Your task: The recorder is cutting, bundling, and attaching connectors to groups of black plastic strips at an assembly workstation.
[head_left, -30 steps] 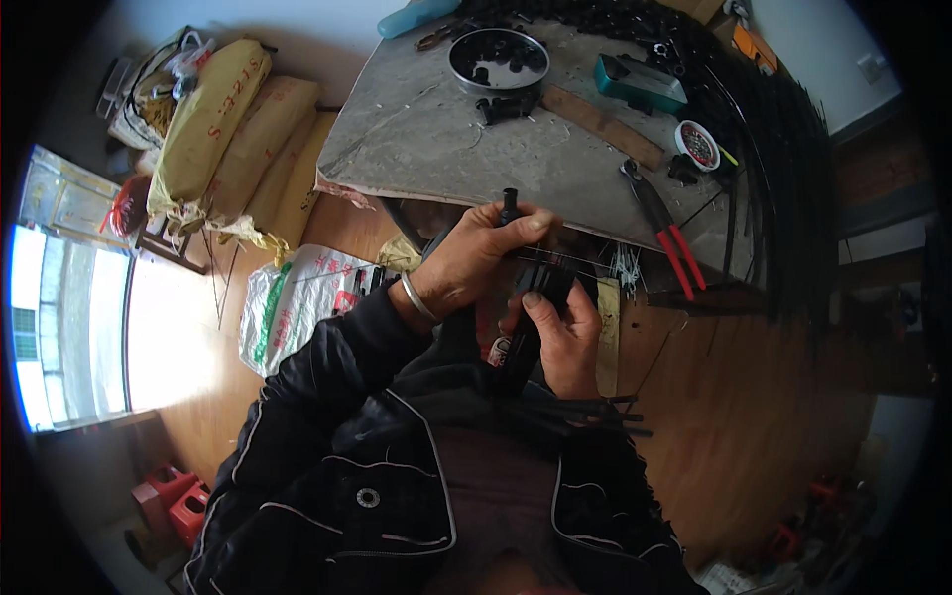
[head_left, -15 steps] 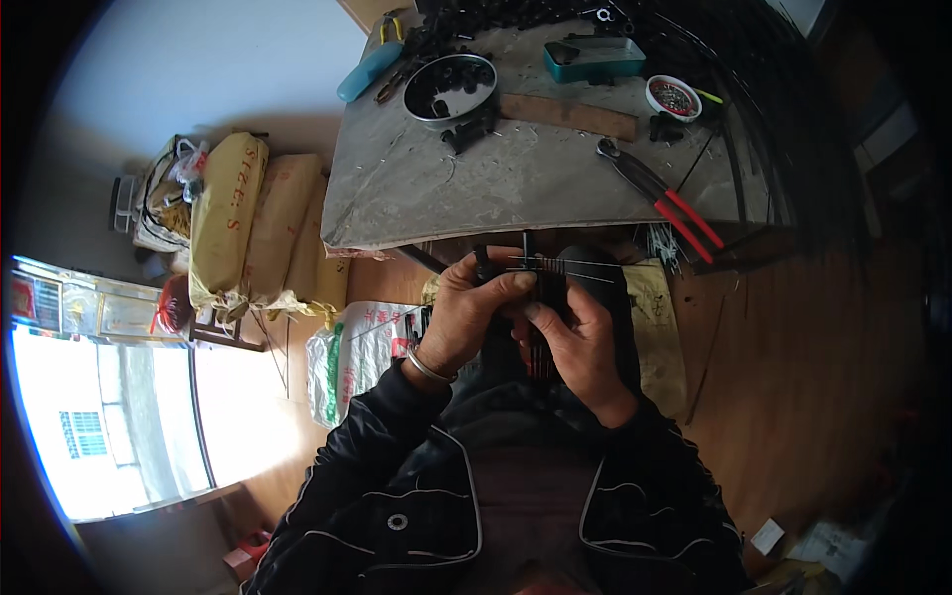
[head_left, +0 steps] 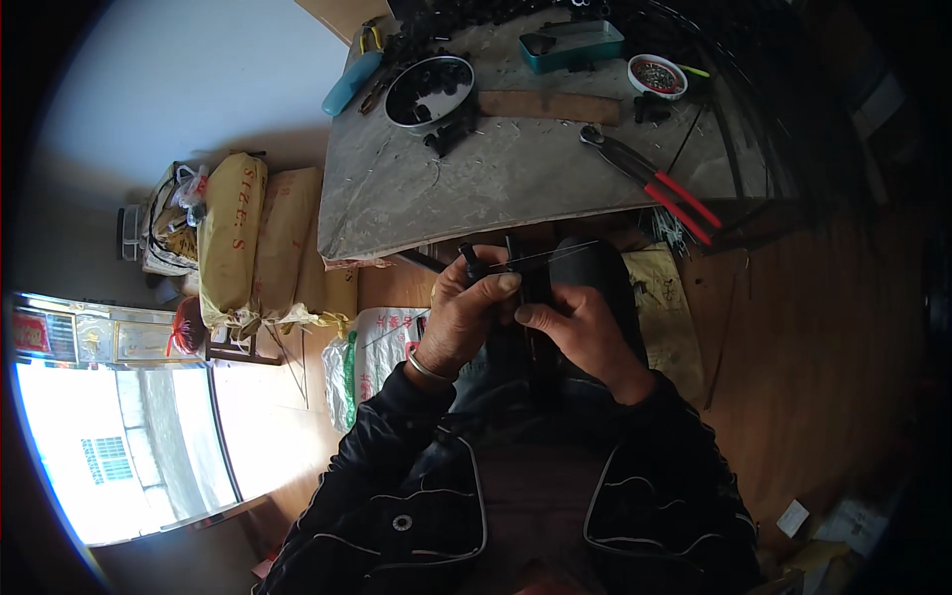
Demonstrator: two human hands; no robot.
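Observation:
My left hand (head_left: 458, 319), with a metal bangle at its wrist, is closed, thumb against forefinger, on a slim dark rod (head_left: 512, 250). A thin pale wire (head_left: 570, 249) runs from that grip out to the upper right. Behind the left fingers sticks up a short black knob-ended piece (head_left: 469, 255). Close beside it, my right hand (head_left: 587, 332) is closed too, its thumb tip near the lower part of the dark piece. What its curled fingers hold is hidden in shadow. Both hands are above my lap, just before the table's front edge.
On the grey table (head_left: 476, 183) lie red-handled cutters (head_left: 654, 188), a round bowl (head_left: 428, 124) of black parts, a teal tray (head_left: 572, 55), a small white bowl (head_left: 657, 75) and a wooden strip (head_left: 548, 106). Yellow sacks (head_left: 288, 238) stand at left.
The wires at my left hand now slant upward to the right. The row of reddish-brown strands between my hands no longer shows. My right hand has shifted slightly right. The whole view has tilted.

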